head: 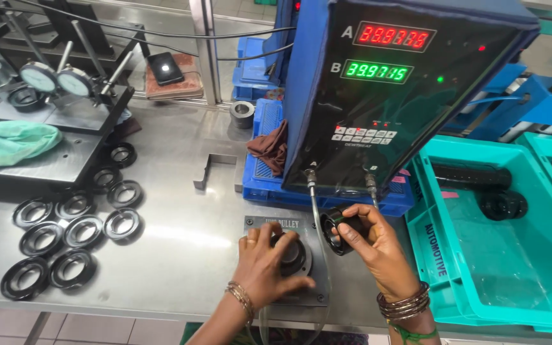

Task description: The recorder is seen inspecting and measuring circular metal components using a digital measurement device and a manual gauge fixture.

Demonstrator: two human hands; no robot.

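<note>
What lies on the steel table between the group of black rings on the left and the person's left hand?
Nothing: the head view shows bare steel table between the black rings and the left hand.

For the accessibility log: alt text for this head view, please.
At a steel bench, the left hand presses a black ring on a round gauge fixture while the right hand holds another black ring. More rings lie left; a teal crate sits right.

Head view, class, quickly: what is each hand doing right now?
Left hand: fingers closed around a black ring part seated on the metal gauge plate.
Right hand: holding a black ring upright.
</note>
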